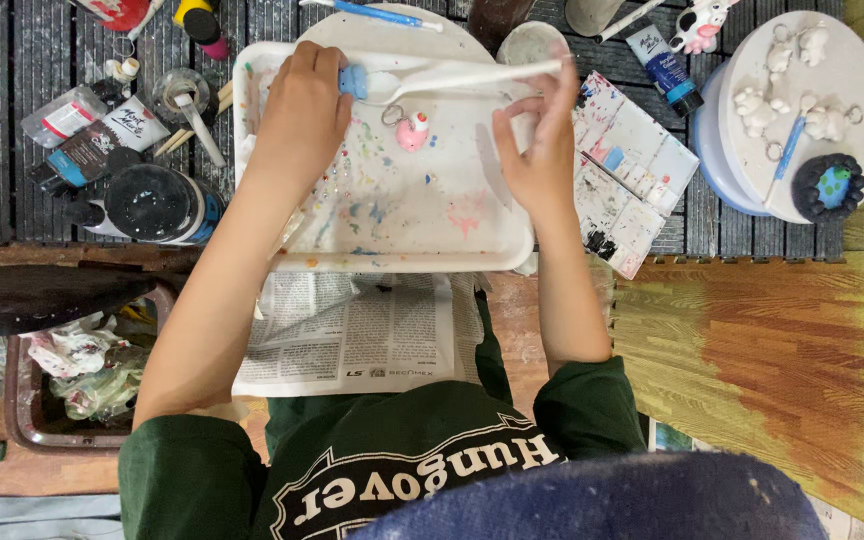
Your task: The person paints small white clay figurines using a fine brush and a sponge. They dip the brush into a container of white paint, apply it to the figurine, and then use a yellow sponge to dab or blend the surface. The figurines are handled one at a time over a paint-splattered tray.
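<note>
My left hand (302, 112) reaches over a paint-spattered white tray (382, 215) and pinches a small light-blue figure (353, 81) at the tray's far edge. My right hand (537, 150) holds a long white brush (472, 75) by its handle. The brush lies almost level, and its tip sits just right of the blue figure. A small pink figure with a metal ring (411, 130) stands on the tray between my hands, below the brush.
A stained paint palette (637, 175) lies right of the tray. At far right, a round white board (852, 70) carries several white figures and a dark round piece. Paint tubes and a dark jar (152, 203) are at left. Newspaper (352, 335) and a bin of scraps (82, 375) are nearer me.
</note>
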